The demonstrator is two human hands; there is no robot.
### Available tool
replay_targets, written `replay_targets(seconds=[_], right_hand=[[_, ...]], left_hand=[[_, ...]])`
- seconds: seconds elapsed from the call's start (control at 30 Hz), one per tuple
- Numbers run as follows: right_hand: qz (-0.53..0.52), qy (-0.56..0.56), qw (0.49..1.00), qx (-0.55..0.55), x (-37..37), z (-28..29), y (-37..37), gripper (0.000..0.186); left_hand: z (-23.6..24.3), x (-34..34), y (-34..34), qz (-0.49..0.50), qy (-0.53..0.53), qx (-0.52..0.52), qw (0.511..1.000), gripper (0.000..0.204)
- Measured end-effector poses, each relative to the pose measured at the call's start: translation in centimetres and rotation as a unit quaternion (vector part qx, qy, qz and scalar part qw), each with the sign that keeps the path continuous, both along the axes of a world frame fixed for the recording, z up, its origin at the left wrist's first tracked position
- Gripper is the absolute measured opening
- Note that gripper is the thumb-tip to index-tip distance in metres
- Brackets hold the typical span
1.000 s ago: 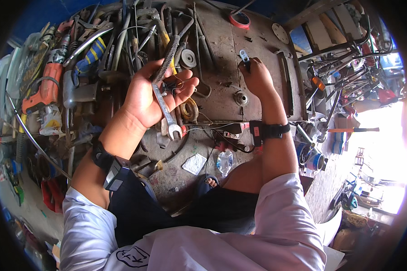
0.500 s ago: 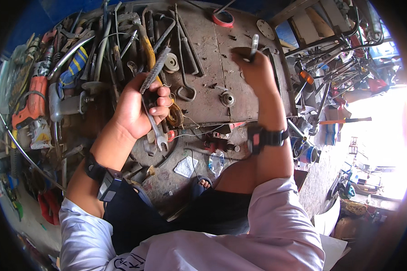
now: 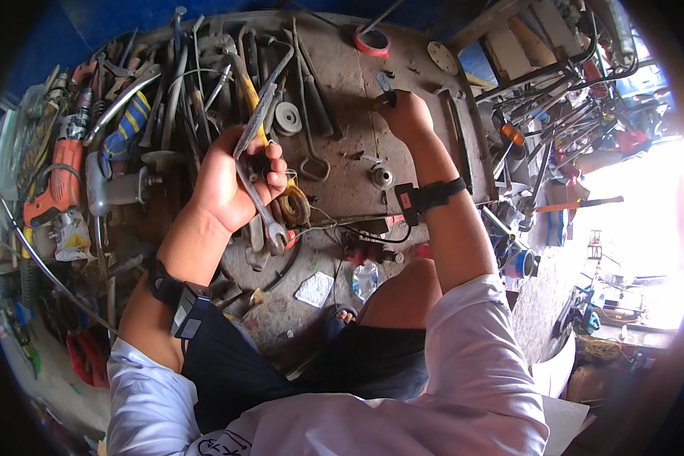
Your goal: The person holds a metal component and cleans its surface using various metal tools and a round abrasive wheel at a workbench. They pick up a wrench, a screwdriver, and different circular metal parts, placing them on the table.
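Closed around an open-end wrench [image 3: 258, 204], my left hand [image 3: 224, 178] is raised over the near left side of the bench. The jaw of the wrench points down toward my knees. A ridged, dark metal bar [image 3: 252, 129] sticks up from the same grip; whether it is a separate piece I cannot tell. My right hand [image 3: 409, 115] is closed in a fist above the right part of the bench top. From it pokes the pale, rounded metal end of a tool [image 3: 384, 81], the rest hidden by the fingers. Nearer me, a small round metal part [image 3: 381, 176] lies on the bench.
Hand tools crowd the bench's left side, with an orange power drill [image 3: 66, 171] and a grey disc [image 3: 287, 118]. A red tape roll [image 3: 373, 42] lies at the far edge of the worktop [image 3: 349, 83]. Metal rods and scrap [image 3: 543, 114] are heaped at right.
My right hand has moved left and slightly toward me, and its tool's end now points farther left. My left hand stays nearly in place, still holding the wrench.
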State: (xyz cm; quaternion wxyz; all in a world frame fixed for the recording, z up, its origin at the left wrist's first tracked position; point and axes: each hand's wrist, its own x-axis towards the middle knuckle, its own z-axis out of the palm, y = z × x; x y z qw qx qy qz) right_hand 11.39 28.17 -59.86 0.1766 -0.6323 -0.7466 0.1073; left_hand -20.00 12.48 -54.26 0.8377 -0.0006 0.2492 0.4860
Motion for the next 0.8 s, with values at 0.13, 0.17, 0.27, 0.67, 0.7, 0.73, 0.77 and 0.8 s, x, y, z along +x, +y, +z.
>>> replay_targets(seconds=[0.13, 0.17, 0.27, 0.67, 0.7, 0.73, 0.77, 0.8], right_hand=[[-0.071, -0.01, 0.997, 0.013, 2.7, 0.0, 5.4, 0.03], [-0.053, 0.0, 0.997, 0.05, 4.0, -0.3, 6.7, 0.034], [-0.031, -0.116, 0.992, 0.026, 2.6, 0.3, 8.2, 0.032], [0.327, -0.462, 0.824, 0.029, 1.7, -0.4, 6.5, 0.023], [0.391, -0.577, 0.717, 0.02, 0.0, 2.6, 5.0, 0.022], [0.317, -0.418, 0.849, -0.056, -1.3, 4.9, 2.4, 0.021], [0.238, -0.125, 0.953, -0.139, -2.4, 7.8, -0.2, 0.022], [0.181, 0.116, 0.966, -0.145, -3.5, 10.7, -3.0, 0.025]], left_hand=[[-0.1, -0.5, -0.4, -0.006, 0.02, 0.015, 1.0, 0.037], [-0.1, -0.4, -0.4, -0.008, 0.016, 0.019, 1.0, 0.037], [0.3, -0.8, -1.1, -0.001, 0.022, -0.002, 1.0, 0.036], [1.7, 0.8, -0.6, 0.016, 0.011, 0.001, 1.0, 0.033], [2.4, 1.3, -0.3, 0.016, 0.031, 0.006, 0.999, 0.034], [3.0, 1.9, 0.0, 0.023, 0.053, -0.004, 0.998, 0.035], [3.5, 2.6, 0.6, 0.028, 0.072, -0.01, 0.997, 0.036], [3.4, 3.1, 0.7, 0.04, 0.08, -0.027, 0.996, 0.033]])
